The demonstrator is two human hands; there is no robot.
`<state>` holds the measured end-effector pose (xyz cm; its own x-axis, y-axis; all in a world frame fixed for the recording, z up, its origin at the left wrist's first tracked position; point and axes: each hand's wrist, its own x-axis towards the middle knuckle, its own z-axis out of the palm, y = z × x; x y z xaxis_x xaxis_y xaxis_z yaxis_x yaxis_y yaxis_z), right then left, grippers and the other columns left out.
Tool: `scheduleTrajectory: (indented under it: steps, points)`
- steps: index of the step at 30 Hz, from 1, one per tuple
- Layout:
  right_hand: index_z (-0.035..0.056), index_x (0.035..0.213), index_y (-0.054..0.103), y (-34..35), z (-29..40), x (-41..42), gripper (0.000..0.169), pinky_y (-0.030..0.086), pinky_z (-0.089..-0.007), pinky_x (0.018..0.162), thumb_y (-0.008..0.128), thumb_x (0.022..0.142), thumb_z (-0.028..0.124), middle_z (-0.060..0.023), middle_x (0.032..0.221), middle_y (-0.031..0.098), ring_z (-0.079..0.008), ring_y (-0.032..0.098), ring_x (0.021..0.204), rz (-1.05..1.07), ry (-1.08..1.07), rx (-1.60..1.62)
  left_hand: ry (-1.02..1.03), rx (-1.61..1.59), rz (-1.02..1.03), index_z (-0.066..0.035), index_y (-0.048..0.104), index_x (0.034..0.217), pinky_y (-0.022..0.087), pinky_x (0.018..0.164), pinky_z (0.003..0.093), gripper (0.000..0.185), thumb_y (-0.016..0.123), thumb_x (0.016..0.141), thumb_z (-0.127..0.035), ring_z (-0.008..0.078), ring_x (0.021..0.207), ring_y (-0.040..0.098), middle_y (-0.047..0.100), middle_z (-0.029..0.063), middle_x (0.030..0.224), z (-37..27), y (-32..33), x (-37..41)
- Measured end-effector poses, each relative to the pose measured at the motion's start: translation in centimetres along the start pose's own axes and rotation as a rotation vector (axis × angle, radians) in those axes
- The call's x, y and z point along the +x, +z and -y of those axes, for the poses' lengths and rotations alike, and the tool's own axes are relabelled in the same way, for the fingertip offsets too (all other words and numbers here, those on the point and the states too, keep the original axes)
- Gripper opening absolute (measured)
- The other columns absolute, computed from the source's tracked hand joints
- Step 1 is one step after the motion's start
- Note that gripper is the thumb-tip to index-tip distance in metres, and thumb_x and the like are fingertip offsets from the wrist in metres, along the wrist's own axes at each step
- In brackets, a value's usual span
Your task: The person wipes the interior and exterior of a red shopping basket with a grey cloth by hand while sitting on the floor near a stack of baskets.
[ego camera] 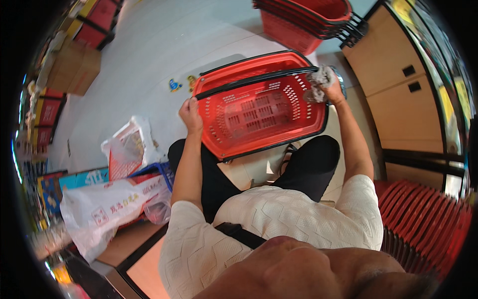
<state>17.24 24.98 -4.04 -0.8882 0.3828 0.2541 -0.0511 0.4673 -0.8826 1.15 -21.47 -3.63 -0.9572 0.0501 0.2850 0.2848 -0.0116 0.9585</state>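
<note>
A red plastic shopping basket with a black rim and a black handle bar is held tilted above my knees, its slotted inside facing me. My left hand grips the basket at its left end, where the handle bar meets the rim. At the opposite end, my right hand holds a grey, crumpled cloth against the handle and rim. Part of that hand is hidden by the cloth.
Nested red baskets stand on the floor at the far right. Wooden cabinets line the right side, with stacked red baskets behind. On my left are a white plastic bag, a white foam box and a cardboard box.
</note>
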Motion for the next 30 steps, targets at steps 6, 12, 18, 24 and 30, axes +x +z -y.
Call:
scheduleTrajectory:
  steps: [6, 12, 18, 24, 30]
  points:
    - [0.0006, 0.111, 0.058, 0.4, 1.9, 0.8, 0.046, 0.047, -0.0286, 0.087, 0.069, 0.066, -0.001, -0.0035, 0.1, 0.063, -0.0158, 0.059, 0.092, -0.003, 0.02, 0.13, -0.096, -0.232, 0.062, -0.003, 0.06, 0.083, 0.035, 0.059, 0.0227, 0.051, 0.035, 0.103, -0.044, 0.006, 0.062, 0.043, 0.054, -0.0024, 0.07, 1.6, -2.2, 0.8]
    - [0.003, 0.099, 0.059, 0.6, 8.4, 2.9, 0.039, 0.048, -0.0287, 0.08, 0.077, 0.065, 0.004, -0.0068, 0.097, 0.066, -0.0178, 0.062, 0.087, 0.098, 0.0, -0.053, -0.134, -0.194, 0.034, -0.004, 0.056, 0.111, 0.039, 0.07, 0.0215, 0.058, 0.023, 0.103, -0.051, 0.0069, 0.076, 0.05, 0.06, -0.0001, 0.089, -1.0, 0.2, 1.0]
    - [0.0059, 0.095, 0.058, 3.5, 13.6, 5.1, 0.038, 0.047, -0.0432, 0.076, 0.074, 0.061, 0.008, -0.0147, 0.091, 0.062, -0.0375, 0.06, 0.088, 0.079, -0.341, -0.548, -0.165, -0.192, 0.082, -0.004, 0.048, 0.128, 0.043, 0.087, 0.0269, 0.067, 0.02, 0.101, -0.058, 0.0123, 0.09, 0.057, 0.059, 0.008, 0.106, -0.7, 0.2, 1.0]
    - [0.0068, 0.097, 0.059, 13.2, 19.9, 4.6, 0.043, 0.046, -0.0437, 0.079, 0.071, 0.055, 0.004, -0.0137, 0.09, 0.061, -0.0344, 0.06, 0.088, 0.286, -0.529, -0.678, -0.192, -0.383, 0.033, -0.005, 0.036, 0.141, 0.043, 0.094, 0.032, 0.076, 0.025, 0.096, -0.066, 0.0222, 0.102, 0.058, 0.059, 0.0165, 0.114, -2.0, 0.1, 0.6]
    - [0.0052, 0.096, 0.058, 22.2, 24.8, 2.9, 0.043, 0.046, -0.0456, 0.075, 0.071, 0.055, 0.008, -0.0157, 0.088, 0.061, -0.0362, 0.06, 0.085, 0.376, -0.622, -0.541, -0.155, -0.49, -0.006, -0.005, 0.019, 0.147, 0.03, 0.109, 0.0438, 0.075, 0.021, 0.098, -0.062, 0.0318, 0.123, 0.047, 0.051, 0.0216, 0.128, -2.9, -0.3, -0.6]
